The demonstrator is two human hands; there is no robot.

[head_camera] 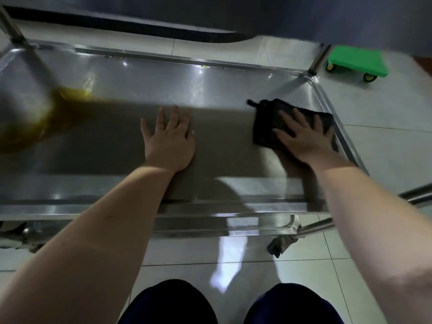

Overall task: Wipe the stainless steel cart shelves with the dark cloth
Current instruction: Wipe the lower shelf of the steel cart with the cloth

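Observation:
The stainless steel cart shelf (210,85) spreads across the view below me, a shallow tray with a raised rim. The dark cloth (268,118) lies flat near the shelf's right end. My right hand (301,134) presses on the cloth with its fingers spread straight. Near the shelf's middle, my left hand (168,136) rests flat on the bare steel, fingers straight. A yellow-brown smear or reflection (30,122) covers the shelf's left part.
A green wheeled dolly (357,63) stands on the tiled floor beyond the cart's far right corner. The cart's handle bars (416,195) jut out at the right. A caster (280,244) shows under the near right corner. My knees (168,302) are at the bottom.

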